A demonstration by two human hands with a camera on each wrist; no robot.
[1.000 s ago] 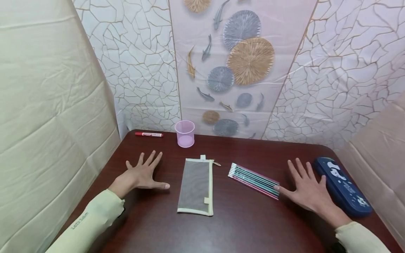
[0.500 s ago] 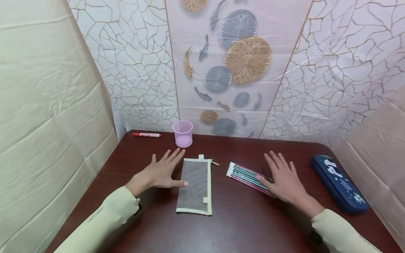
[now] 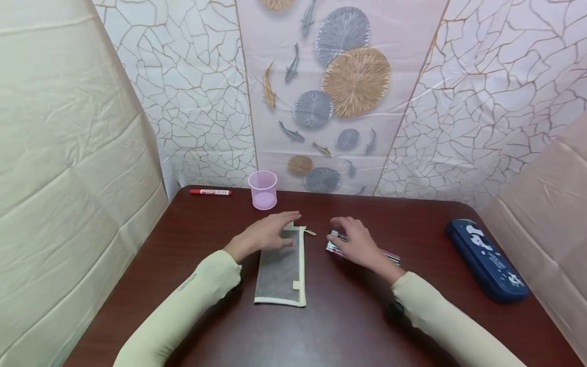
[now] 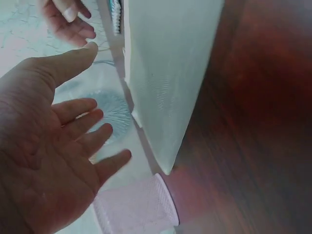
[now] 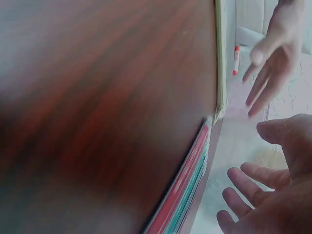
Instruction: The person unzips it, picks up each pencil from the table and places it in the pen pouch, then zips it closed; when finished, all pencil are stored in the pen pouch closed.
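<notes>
My left hand (image 3: 266, 233) hovers over the upper part of a grey mesh zip pouch (image 3: 278, 272) with pale yellow edging, which lies flat on the table. In the left wrist view its fingers (image 4: 80, 124) are spread loosely and hold nothing. My right hand (image 3: 357, 242) is above a row of pencils (image 3: 392, 257), hiding their middle; their white-tipped ends show by its fingertips. The right wrist view has these pencils (image 5: 187, 180) below the hand, apart from its relaxed fingers (image 5: 243, 187).
A pink mesh pen cup (image 3: 263, 191) stands at the back edge, with a red marker (image 3: 211, 192) lying to its left. A dark blue pencil case (image 3: 488, 260) with a panda picture lies at the right. Fabric walls enclose the dark red table (image 3: 330, 326).
Both hands have moved inward, the left from beside the pouch to over it, the right from near the pencil case to over the pencils. The pouch and pencils stay where they lay.
</notes>
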